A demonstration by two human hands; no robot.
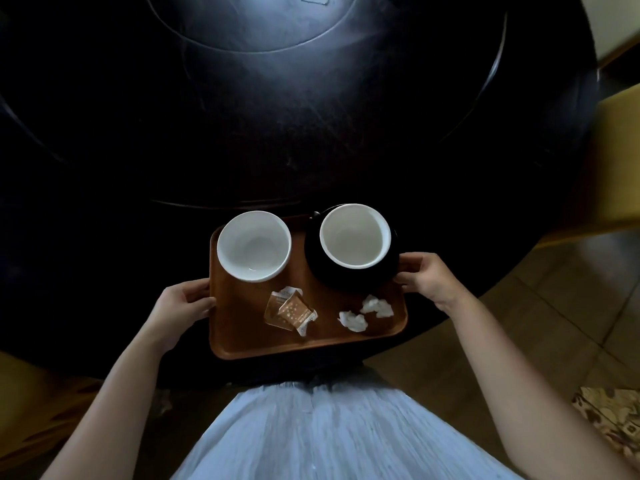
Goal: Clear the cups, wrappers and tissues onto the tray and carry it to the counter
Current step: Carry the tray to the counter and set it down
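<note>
A brown wooden tray sits at the near edge of a dark round table. On it stand a white cup at the back left and a second white cup on a black saucer at the back right. Clear and brown wrappers lie in the tray's middle. Two crumpled white tissues lie at its front right. My left hand grips the tray's left edge. My right hand grips its right edge beside the saucer.
A yellow chair stands at the right of the table. Tiled floor shows to the right, with a patterned rug at the lower right. My pale skirt fills the bottom of the view.
</note>
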